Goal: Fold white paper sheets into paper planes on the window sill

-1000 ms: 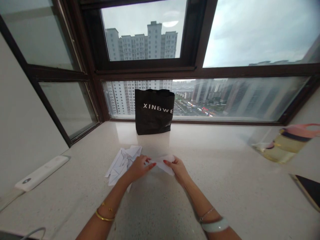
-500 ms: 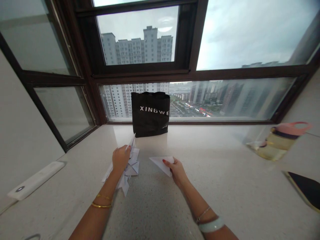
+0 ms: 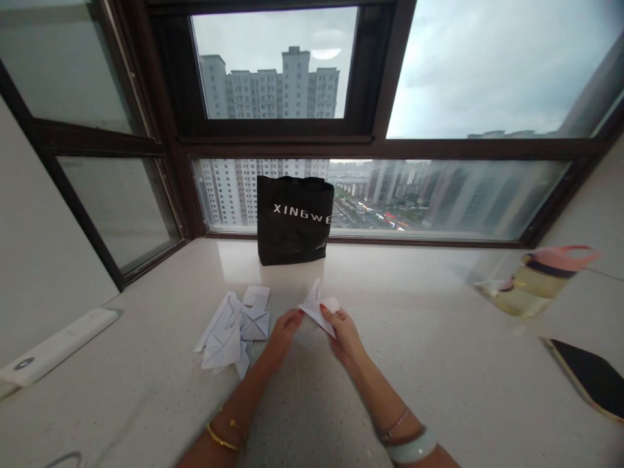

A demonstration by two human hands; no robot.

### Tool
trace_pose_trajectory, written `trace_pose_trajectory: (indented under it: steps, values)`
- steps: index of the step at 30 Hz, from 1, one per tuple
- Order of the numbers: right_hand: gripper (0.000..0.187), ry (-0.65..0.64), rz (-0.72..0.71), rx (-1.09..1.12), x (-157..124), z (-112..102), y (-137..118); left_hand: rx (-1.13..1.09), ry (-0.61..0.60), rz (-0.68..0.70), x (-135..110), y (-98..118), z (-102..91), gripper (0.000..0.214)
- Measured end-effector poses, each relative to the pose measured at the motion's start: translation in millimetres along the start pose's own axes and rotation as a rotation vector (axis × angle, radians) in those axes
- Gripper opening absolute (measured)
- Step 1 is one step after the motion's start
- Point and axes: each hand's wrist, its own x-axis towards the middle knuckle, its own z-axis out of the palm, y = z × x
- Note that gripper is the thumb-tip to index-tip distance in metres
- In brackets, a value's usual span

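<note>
My right hand (image 3: 347, 333) pinches a folded white paper piece (image 3: 316, 314) between thumb and fingers above the counter. From the left, my left hand (image 3: 286, 328) meets it, fingertips closed at the paper's left corner. A second pointed paper flap (image 3: 316, 290) sticks up behind the first; whether the two are joined cannot be made out. To the left of my hands lies a loose pile of folded white papers (image 3: 227, 341), several pieces overlapping, some with crossing creases.
A black bag (image 3: 295, 227) stands upright by the window. On the right are a yellowish bottle with a pink lid (image 3: 536, 286) and a dark flat device (image 3: 587, 376). A white power strip (image 3: 58, 348) lies on the left of the pale countertop (image 3: 414, 299).
My left hand has left the pile, carrying a folded paper rightwards to the one in my right hand. The pile lies uncovered; the view has shifted slightly.
</note>
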Motion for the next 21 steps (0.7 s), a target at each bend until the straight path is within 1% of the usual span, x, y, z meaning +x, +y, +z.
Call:
trace_pose_trajectory:
  steps: [2,4,7,9,11,14,18,21]
  values:
    - [0.03,0.004,-0.003,0.012,-1,0,-1,-0.058,0.035,-0.001,0,-1,-1.2,0.049]
    - [0.028,-0.073,0.061,0.024,-5,3,-3,-0.151,0.046,-0.006,-2,1,-1.4,0.05]
    - [0.028,-0.252,0.203,0.006,-13,9,-4,-0.263,-0.039,-0.018,-5,8,-0.3,0.048]
    - [0.028,-0.283,0.243,-0.019,-16,11,-2,-0.289,-0.076,-0.013,-7,12,-0.4,0.045]
    - [0.026,-0.219,0.243,-0.05,-15,10,1,-0.287,-0.052,0.017,-7,14,-1.9,0.037]
    - [0.024,-0.063,0.2,-0.072,-9,2,1,-0.264,0.071,0.055,-6,14,-6.1,0.033]
    - [0.026,0.123,0.007,0.001,0,-8,-10,-0.185,0.214,0.007,-4,11,-11.8,0.039]
    - [0.028,0.173,-0.118,0.044,0,-9,-21,-0.179,0.287,-0.007,-2,7,-13.8,0.037]
